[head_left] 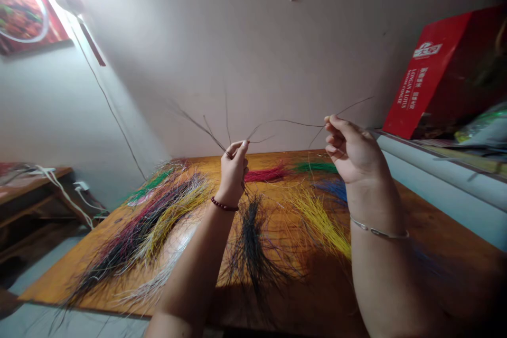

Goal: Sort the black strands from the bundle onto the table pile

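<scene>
My left hand [235, 165], with a beaded bracelet on its wrist, is closed on several thin dark wires [206, 129] that fan out up and to the left. My right hand [344, 142] pinches a single thin wire [293, 122] between thumb and fingertips. This wire arcs from my left hand across to my right, and loose ends stick out past the fingers. Both hands are raised above the wooden table. Below them lies a bundle of black wires [252, 237], and a red bundle [267, 173] rests behind my left hand.
Yellow [322, 224], blue [332, 189] and green [317, 168] bundles lie on the wooden table [293, 301] at the right. Mixed bundles [138, 227] cover its left side. A red box [431, 74] stands on a shelf at the right. A wall rises behind.
</scene>
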The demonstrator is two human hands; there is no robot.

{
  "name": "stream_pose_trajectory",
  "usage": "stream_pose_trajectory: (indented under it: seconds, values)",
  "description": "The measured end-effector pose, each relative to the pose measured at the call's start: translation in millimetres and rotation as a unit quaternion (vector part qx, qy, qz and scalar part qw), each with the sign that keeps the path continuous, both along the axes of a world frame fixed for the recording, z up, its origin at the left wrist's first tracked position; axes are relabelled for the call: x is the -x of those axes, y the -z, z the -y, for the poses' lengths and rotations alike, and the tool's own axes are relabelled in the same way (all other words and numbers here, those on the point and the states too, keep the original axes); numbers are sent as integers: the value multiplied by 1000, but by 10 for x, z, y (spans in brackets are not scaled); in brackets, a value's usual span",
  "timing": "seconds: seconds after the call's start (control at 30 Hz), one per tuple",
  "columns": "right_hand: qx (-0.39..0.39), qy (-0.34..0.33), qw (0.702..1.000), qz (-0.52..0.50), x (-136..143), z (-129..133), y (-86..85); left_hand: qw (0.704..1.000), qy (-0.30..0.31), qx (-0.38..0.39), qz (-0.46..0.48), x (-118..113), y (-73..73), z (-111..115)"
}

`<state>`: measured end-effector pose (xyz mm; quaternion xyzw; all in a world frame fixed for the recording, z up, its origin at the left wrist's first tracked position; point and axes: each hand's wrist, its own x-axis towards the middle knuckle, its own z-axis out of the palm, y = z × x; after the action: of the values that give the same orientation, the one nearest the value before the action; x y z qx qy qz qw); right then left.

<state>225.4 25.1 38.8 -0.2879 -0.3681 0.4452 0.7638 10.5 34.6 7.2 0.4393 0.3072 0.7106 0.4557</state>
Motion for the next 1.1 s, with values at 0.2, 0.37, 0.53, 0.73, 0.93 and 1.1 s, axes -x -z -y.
stream_pose_trajectory:
  seconds: [0.2,0.37,0.53,0.73,0.93,1.1]
  values:
    - [-12,-23,1000,13,25,50,-16,993,-18,29,-111,-30,68,-65]
    - [-54,-32,997,53,52,129,-29,984,-36,27,-173,-44,122,-104]
    - [-98,-13,993,67,-13,187,-34,966,-71,-8,-250,-8,216,-222]
    - [-120,3,986,114,-54,213,-38,949,-115,-32,-293,88,380,-459]
    - [-80,-10,995,65,94,153,-29,931,-123,-64,-339,186,415,-560]
    - [-49,16,999,-2,114,75,-18,911,-119,-92,-383,239,390,-555]
